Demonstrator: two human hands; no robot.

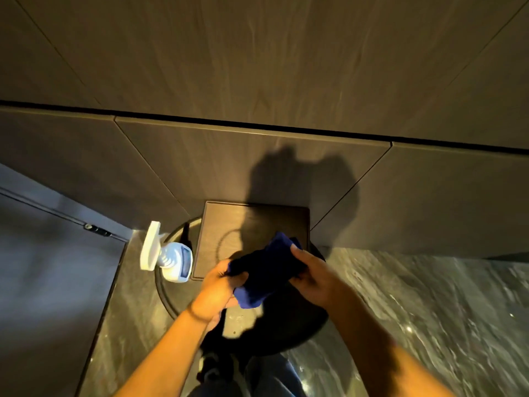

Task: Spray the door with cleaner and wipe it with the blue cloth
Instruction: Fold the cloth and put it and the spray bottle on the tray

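Your left hand [219, 287] and right hand [313, 277] both grip the bunched blue cloth [266, 270] above a round dark table [300, 336]. The white spray bottle [171, 257] stands on its left edge.

Soft blue cloth [266, 270]; glossy marble floor [429, 310]; matt woodgrain door [257, 53]

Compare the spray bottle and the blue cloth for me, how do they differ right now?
The spray bottle is white and rigid; the blue cloth is dark blue, soft and bunched. The bottle stands untouched on the round dark tray, while the cloth is held above it by the left hand and the right hand. The bottle sits to the left of the hands; the cloth is between them. Both are cleaning tools over the same tray.
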